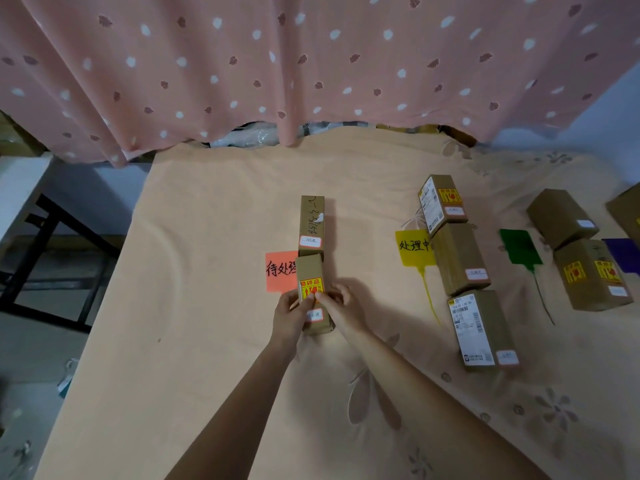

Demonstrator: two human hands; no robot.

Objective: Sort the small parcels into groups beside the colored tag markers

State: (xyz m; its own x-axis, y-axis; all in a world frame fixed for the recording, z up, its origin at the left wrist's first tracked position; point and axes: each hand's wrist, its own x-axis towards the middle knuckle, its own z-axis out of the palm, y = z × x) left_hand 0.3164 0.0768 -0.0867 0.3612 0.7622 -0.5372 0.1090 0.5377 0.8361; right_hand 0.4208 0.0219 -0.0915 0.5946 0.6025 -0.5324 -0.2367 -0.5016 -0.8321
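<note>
A small brown parcel with a fragile sticker (311,271) lies beside the orange tag marker (280,271). My left hand (290,315) grips its left side and my right hand (341,306) grips its right side. Just behind it stands another long parcel (311,225). Three parcels (460,259) line up beside the yellow tag marker (414,249). Two parcels (592,273) sit next to the green tag marker (519,249). A blue tag marker (623,254) lies at the right edge.
Everything rests on a peach cloth-covered table (214,258). A pink spotted curtain (311,64) hangs behind the table's far edge. Another parcel (628,209) is cut off at the right edge. A black table frame (45,244) stands to the left.
</note>
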